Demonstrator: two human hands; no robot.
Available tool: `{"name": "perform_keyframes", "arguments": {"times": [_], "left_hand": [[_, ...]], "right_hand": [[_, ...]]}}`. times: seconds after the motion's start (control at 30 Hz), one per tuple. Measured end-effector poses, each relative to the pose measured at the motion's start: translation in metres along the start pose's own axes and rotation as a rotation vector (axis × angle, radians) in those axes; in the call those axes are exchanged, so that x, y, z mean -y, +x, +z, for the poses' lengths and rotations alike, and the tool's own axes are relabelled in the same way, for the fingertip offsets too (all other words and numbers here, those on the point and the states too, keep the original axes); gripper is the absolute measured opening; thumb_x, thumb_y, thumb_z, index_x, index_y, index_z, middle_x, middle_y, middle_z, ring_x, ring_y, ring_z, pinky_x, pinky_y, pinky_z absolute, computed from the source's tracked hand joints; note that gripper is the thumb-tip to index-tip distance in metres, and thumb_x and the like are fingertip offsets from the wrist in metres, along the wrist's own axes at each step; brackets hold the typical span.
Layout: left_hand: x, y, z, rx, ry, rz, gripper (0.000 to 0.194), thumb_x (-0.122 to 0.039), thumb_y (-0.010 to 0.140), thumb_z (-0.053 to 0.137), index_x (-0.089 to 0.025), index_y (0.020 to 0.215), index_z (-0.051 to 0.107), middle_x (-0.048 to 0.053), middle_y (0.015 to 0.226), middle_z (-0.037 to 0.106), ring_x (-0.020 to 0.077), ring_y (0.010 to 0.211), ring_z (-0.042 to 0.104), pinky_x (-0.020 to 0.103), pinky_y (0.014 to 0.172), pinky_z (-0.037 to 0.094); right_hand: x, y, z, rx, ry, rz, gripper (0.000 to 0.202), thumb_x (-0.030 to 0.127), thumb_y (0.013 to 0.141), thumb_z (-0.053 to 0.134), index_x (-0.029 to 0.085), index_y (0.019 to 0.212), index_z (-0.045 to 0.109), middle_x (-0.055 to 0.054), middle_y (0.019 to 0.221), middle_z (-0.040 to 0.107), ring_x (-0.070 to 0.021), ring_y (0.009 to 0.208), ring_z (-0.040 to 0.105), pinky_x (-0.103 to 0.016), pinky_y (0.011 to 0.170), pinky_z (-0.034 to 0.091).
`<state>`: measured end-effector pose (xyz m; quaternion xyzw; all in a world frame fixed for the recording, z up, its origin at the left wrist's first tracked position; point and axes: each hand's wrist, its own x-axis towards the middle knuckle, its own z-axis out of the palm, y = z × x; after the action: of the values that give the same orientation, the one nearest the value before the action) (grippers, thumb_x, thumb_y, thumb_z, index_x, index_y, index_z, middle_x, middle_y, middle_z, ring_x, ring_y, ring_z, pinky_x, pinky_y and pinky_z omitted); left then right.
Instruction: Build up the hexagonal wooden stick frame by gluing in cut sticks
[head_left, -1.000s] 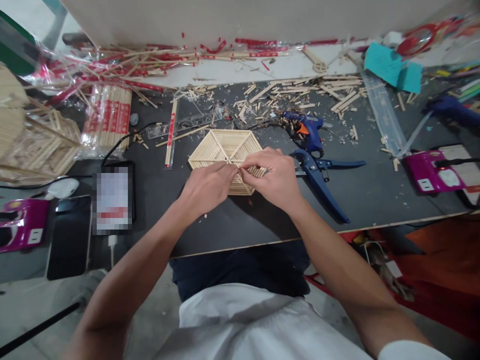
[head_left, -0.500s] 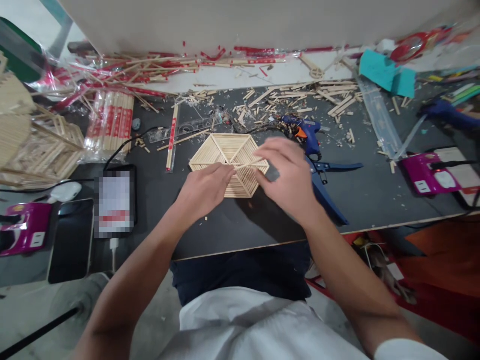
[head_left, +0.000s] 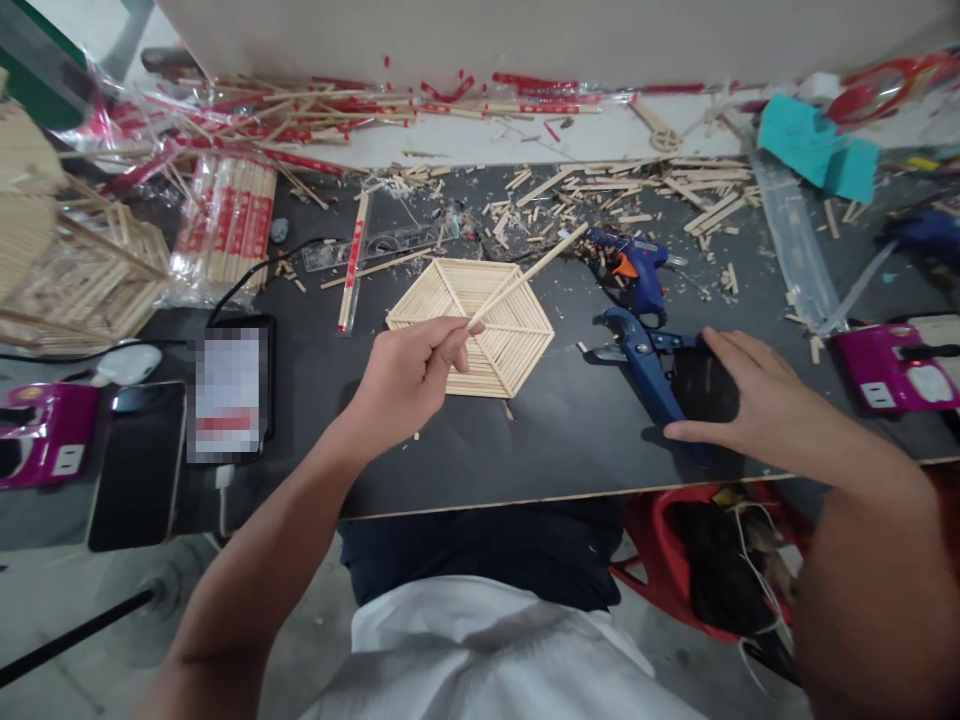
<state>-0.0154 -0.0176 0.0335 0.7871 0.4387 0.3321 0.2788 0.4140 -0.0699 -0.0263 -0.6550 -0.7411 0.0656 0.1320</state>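
A thin wooden stick is pinched between the thumb and fingers of my left hand. It slants up to the right above a hexagonal panel of closely laid sticks, which lies flat on the dark table. Over to the right, my right hand spans the handles of a blue hand cutter, thumb and fingers spread wide. The thumb is at the lower handle and the fingertips are by the upper one. A metal blade shows at the cutter's left end. Behind it lies a blue glue gun with an orange trigger.
Offcuts litter the table's back. Bundled sticks in red-marked wrappers and a stick-built piece lie left. Two phones and a purple power strip are near left; another purple power strip sits right.
My right hand has left the stick and moved right to the blue cutter. My left hand keeps the stick, which now points farther upward. The view has shifted slightly.
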Motion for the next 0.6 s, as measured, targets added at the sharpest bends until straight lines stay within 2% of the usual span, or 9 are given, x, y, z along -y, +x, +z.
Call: {"name": "perform_keyframes", "arguments": {"times": [0.07,0.13,0.2,0.27,0.37,0.47,0.53,0.6], "left_hand": [[0.0,0.0,0.001,-0.034,-0.024,-0.049,0.038,-0.024,0.106,0.045,-0.017,0.074,0.065,0.003,0.078,0.075,0.0105,0.058,0.062,0.023,0.066,0.052],[0.001,0.0,0.003,-0.084,-0.051,-0.093,0.037,-0.025,0.105,0.046,-0.017,0.074,0.065,0.003,0.081,0.077,0.0083,0.05,0.055,0.022,0.058,0.048],[0.004,-0.002,0.006,-0.126,-0.1,-0.135,0.037,-0.029,0.105,0.048,-0.016,0.076,0.067,0.004,0.089,0.079,0.006,0.044,0.048,0.022,0.05,0.042],[0.005,-0.003,0.009,-0.163,-0.148,-0.162,0.037,-0.035,0.105,0.05,-0.016,0.08,0.07,0.005,0.093,0.08,0.0048,0.041,0.045,0.023,0.045,0.039],[0.003,-0.004,0.012,-0.26,-0.174,-0.171,0.035,-0.04,0.104,0.053,-0.017,0.091,0.075,0.005,0.088,0.079,0.0054,0.042,0.049,0.022,0.044,0.041],[-0.001,-0.005,0.015,-0.358,-0.202,-0.167,0.035,-0.044,0.104,0.054,-0.017,0.1,0.076,0.003,0.083,0.078,0.0053,0.042,0.051,0.02,0.044,0.043],[-0.003,-0.005,0.017,-0.363,-0.241,-0.169,0.034,-0.044,0.104,0.056,-0.017,0.102,0.076,0.002,0.078,0.077,0.0053,0.041,0.053,0.019,0.043,0.045],[-0.002,-0.005,0.019,-0.337,-0.286,-0.169,0.033,-0.043,0.104,0.057,-0.017,0.102,0.075,0.001,0.074,0.075,0.0058,0.043,0.057,0.018,0.044,0.047]], "right_hand": [[0.009,0.0,-0.003,0.023,-0.073,-0.067,0.097,0.064,0.057,0.091,0.022,0.14,0.063,-0.023,0.124,0.067,-0.0437,0.114,0.065,-0.052,0.082,0.051],[0.03,-0.001,-0.007,0.066,-0.202,-0.091,0.084,0.056,0.067,0.084,0.02,0.138,0.061,-0.021,0.113,0.069,-0.0409,0.1,0.068,-0.051,0.079,0.052],[0.058,-0.004,-0.013,0.192,-0.387,-0.081,0.067,0.038,0.083,0.064,0.009,0.143,0.053,-0.024,0.113,0.067,-0.0387,0.096,0.068,-0.05,0.08,0.053],[0.086,-0.006,-0.019,0.241,-0.501,-0.034,0.059,0.025,0.088,0.047,-0.002,0.14,0.05,-0.026,0.108,0.066,-0.038,0.093,0.068,-0.048,0.08,0.053],[0.113,-0.005,-0.027,0.31,-0.337,0.075,0.049,0.021,0.088,0.04,0.003,0.131,0.056,-0.023,0.108,0.066,-0.0332,0.088,0.069,-0.044,0.077,0.053],[0.13,0.0,-0.032,0.364,-0.033,0.144,0.034,0.034,0.093,0.043,0.014,0.112,0.062,-0.013,0.091,0.068,-0.0274,0.073,0.066,-0.039,0.067,0.051],[0.142,0.005,-0.032,0.33,0.122,0.134,0.033,0.041,0.095,0.046,0.018,0.11,0.063,-0.01,0.088,0.068,-0.0276,0.078,0.067,-0.038,0.071,0.051],[0.158,0.01,-0.031,0.281,0.237,0.098,0.036,0.044,0.095,0.05,0.02,0.117,0.063,-0.01,0.099,0.071,-0.0283,0.09,0.069,-0.039,0.08,0.051]]}}
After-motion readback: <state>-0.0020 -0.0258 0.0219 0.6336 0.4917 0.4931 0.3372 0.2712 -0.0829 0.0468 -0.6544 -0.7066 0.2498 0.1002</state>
